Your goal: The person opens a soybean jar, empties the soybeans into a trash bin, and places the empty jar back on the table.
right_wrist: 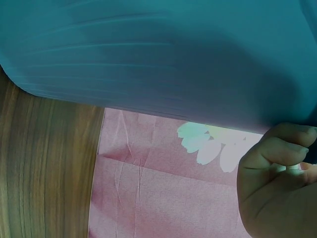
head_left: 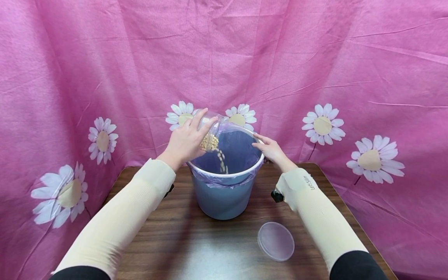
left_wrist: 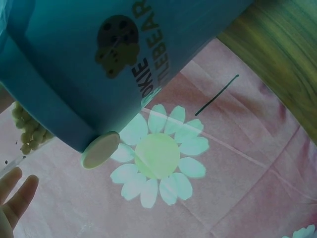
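Over the left part of a blue-grey trash bin (head_left: 224, 200), my left hand (head_left: 185, 142) grips a clear plastic jar (head_left: 214, 119) tilted toward the opening. Pale yellow beans (head_left: 210, 143) lie inside the jar, and a stream of them falls into the bin. A thin purple bag (head_left: 231, 182) lines the bin and folds over below its white rim (head_left: 224, 174). My right hand (head_left: 273, 152) holds the rim on the right side, fingers at the edge and inside. In the right wrist view, curled fingers (right_wrist: 282, 146) touch the bin's side. The bin's bottom inside is hidden.
A round translucent lid (head_left: 276, 241) lies on the brown wooden table (head_left: 210, 249), front right of the bin. Pink cloth (head_left: 224, 58) with white flowers hangs behind and at both sides of the table.
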`<action>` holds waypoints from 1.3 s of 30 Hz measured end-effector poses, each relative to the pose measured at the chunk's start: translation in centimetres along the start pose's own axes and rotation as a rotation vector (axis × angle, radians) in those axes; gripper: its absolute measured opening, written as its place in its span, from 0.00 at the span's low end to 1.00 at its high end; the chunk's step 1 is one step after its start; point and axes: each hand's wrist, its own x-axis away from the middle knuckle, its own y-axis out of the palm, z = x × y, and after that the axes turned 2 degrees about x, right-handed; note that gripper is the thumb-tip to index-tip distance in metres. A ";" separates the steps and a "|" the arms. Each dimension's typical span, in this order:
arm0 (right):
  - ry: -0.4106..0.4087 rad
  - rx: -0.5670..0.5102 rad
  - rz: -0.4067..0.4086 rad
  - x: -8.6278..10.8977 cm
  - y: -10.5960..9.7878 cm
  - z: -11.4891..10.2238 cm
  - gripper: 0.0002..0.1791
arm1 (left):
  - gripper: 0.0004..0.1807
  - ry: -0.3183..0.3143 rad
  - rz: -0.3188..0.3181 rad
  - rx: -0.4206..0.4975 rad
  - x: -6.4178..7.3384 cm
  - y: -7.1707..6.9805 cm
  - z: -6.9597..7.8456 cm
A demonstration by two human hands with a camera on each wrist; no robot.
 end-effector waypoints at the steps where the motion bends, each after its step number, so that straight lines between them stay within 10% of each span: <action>1: 0.000 -0.010 0.003 0.0 0.0 0.0 0.30 | 0.60 0.000 0.002 0.009 0.0 0.0 0.0; 39: 0.017 -0.014 -0.006 0.2 -0.1 0.0 0.31 | 0.50 0.184 0.162 -0.129 -0.1 0.2 -0.3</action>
